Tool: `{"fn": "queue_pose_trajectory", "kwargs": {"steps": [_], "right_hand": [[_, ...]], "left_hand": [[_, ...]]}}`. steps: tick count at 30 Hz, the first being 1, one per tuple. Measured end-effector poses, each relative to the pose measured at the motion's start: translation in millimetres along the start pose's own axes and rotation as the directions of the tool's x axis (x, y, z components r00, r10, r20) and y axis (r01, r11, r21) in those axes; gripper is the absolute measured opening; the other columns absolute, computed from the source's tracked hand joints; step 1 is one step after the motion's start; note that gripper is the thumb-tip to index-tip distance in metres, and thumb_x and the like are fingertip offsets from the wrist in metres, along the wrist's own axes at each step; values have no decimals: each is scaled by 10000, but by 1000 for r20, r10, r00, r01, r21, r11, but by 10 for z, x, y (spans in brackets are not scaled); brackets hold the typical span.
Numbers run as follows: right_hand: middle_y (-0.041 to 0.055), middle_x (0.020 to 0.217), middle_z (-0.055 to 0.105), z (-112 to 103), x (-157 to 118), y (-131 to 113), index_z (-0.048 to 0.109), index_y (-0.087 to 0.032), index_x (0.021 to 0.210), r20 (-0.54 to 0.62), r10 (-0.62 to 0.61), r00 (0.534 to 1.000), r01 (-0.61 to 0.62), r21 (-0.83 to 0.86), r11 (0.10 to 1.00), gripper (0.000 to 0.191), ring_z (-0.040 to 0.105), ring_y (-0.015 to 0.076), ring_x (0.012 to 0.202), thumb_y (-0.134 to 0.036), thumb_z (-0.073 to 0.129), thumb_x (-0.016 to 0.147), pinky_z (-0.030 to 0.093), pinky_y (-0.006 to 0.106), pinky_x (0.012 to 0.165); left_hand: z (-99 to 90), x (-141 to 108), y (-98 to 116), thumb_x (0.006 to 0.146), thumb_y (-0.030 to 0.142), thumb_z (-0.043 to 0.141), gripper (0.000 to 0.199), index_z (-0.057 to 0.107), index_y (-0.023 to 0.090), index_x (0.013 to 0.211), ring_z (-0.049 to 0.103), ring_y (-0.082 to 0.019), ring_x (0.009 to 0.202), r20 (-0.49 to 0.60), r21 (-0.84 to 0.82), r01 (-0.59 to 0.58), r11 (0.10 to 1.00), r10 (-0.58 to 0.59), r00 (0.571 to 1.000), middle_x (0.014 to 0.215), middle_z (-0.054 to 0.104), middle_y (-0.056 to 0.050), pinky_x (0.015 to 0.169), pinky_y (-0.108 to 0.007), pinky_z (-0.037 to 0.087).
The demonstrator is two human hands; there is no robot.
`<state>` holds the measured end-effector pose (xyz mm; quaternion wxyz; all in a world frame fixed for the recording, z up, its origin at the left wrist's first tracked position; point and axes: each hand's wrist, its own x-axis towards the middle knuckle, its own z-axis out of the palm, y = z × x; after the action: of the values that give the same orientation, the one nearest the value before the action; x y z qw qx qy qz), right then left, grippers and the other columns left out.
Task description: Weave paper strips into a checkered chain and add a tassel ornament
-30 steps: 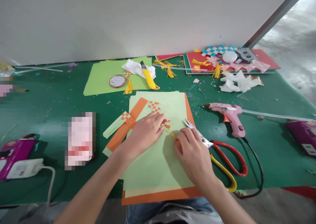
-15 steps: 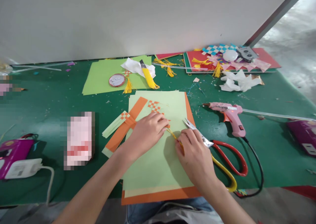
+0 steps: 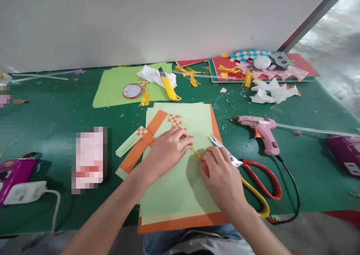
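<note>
My left hand is closed in a pinch over the end of an orange-and-green woven paper strip, which its fingers partly cover. From there a thin yellow tassel runs across to my right hand, whose curled fingers grip it and hide its lower part. Both hands are low over a stack of pale green paper with an orange sheet beneath. By my right hand lie scissors with one red and one yellow handle. Left of my left hand rest orange paper strips and a small woven piece.
A pink glue gun with a black cord lies on the right of the green table. At the back are a yellow cutter knife, a round lid, crumpled tissue and several yellow tassels. Purple power strips flank both sides.
Both hands stay almost in place, with the left fingers shifting slightly at the strip's end. The whole view has drifted a little.
</note>
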<state>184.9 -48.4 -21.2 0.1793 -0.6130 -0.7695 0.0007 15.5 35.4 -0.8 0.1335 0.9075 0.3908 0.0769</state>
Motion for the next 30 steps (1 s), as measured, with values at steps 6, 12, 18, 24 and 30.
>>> {"fn": "queue_pose_trajectory", "kwargs": {"steps": [6,12,18,24,30], "right_hand": [[96,830,588,10,10,-3,556,-168,737,13,20,1000,-21,8,1000,155,543,256,845,-108,517,874,494,367,660],[92,831,586,8,11,-1,559,-163,742,21,27,999,-27,1,1000,144,543,250,838,-119,525,874,492,364,648],[88,820,583,4,5,-12,556,-163,737,15,27,1000,-27,-6,1000,160,541,247,836,-132,513,888,486,363,660],[89,830,591,11,9,-9,554,-166,733,15,44,999,-45,29,999,161,542,244,838,-132,518,886,483,360,683],[87,841,601,-29,-20,24,573,-173,804,-15,29,999,-27,135,991,163,556,238,869,-155,469,928,487,371,743]], "left_hand": [[28,-28,14,947,158,483,203,675,180,1008,592,-221,998,-14,122,-49,991,52,999,1017,639,-58,820,-349,508],[82,-79,-2,932,146,513,188,668,182,1033,598,-222,1015,-89,186,-91,978,109,990,1050,654,-55,808,-341,511],[149,-90,-12,932,146,503,192,654,199,1038,606,-215,967,-148,224,-78,972,113,982,1034,655,-53,770,-334,508],[181,-109,-23,941,150,485,192,618,206,1067,606,-235,1025,-164,196,-71,978,104,981,1079,656,-59,819,-358,510],[51,-254,-25,947,260,518,95,525,210,1027,643,-170,921,-306,-160,221,962,-262,915,1025,680,-31,798,-296,516]]}}
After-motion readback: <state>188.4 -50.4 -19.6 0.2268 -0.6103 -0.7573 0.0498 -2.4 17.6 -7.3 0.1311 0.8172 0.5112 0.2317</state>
